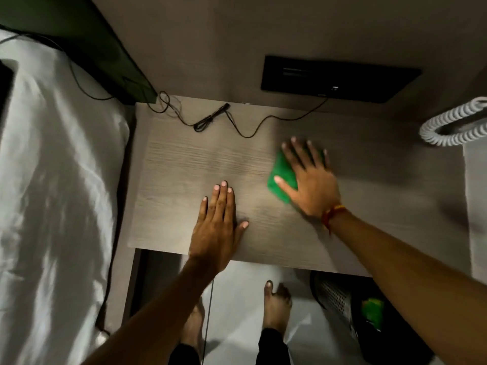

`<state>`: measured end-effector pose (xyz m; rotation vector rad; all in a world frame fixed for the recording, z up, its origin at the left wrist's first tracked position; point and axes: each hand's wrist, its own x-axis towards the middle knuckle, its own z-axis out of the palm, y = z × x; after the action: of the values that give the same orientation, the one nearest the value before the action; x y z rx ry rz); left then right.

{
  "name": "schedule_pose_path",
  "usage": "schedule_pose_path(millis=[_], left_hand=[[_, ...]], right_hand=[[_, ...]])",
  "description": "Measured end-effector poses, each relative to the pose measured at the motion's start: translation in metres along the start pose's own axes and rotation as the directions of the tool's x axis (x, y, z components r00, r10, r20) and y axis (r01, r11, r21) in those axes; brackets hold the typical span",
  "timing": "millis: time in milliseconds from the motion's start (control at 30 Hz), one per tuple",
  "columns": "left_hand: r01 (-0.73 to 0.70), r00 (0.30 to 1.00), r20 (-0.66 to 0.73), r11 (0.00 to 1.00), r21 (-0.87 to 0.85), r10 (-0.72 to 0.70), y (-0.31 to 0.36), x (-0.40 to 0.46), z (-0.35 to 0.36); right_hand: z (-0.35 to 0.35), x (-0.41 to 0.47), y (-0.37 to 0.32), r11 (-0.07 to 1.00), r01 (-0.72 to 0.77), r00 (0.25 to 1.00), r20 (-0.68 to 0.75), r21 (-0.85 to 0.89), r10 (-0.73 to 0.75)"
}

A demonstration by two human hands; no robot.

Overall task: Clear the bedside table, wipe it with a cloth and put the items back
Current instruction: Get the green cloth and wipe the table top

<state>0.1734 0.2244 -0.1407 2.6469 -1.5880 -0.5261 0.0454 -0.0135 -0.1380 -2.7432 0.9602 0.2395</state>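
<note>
Flat, splayed fingers (291,151) on cloth (280,177)

**No readable text**

Nothing can be read anywhere in view. The black rectangular wall panel (340,79) above the pale wood-grain bedside table (184,167) carries a few small light marks, too blurred to make out as letters or numbers.

There were two hands, the left (218,225) and the right (313,185), one green cloth (280,175) and one table (184,167). One black cable (210,119) lay on it. Two bare feet (276,304) and one bin (340,299) were below.
</note>
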Motion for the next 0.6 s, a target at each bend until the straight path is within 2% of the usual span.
schedule_pose_path(millis=[100, 233, 333, 467, 533, 600], left_hand=[[-0.037, 0.999, 0.014, 0.999, 0.032, 0.036, 0.021, 0.001, 0.005], [-0.062, 0.998, 0.028, 0.997, 0.055, 0.061, 0.046, 0.0, 0.008], [-0.012, 1.0, 0.024, 0.998, 0.062, 0.011, 0.053, -0.001, 0.008], [0.011, 0.999, 0.047, 0.993, 0.113, -0.017, 0.06, 0.001, 0.011], [0.021, 0.999, 0.044, 0.989, 0.143, -0.028, 0.065, 0.0, 0.013], [0.025, 0.998, 0.045, 0.986, 0.168, -0.033, 0.072, -0.001, 0.014]], right_hand=[[-0.011, 0.035, 0.012, 0.997, -0.054, 0.998, -0.007, 0.058, 0.054], [-0.005, 0.0, 0.01, 0.999, -0.026, 0.999, -0.018, 0.042, 0.027], [0.003, -0.067, 0.018, 0.994, 0.087, 0.995, 0.05, 0.067, -0.09], [0.007, -0.116, 0.068, 0.966, 0.259, 0.96, 0.111, -0.018, -0.255], [0.004, -0.102, 0.091, 0.97, 0.239, 0.967, 0.105, -0.04, -0.233], [-0.003, -0.075, 0.109, 0.989, 0.147, 0.988, 0.055, -0.011, -0.146]])
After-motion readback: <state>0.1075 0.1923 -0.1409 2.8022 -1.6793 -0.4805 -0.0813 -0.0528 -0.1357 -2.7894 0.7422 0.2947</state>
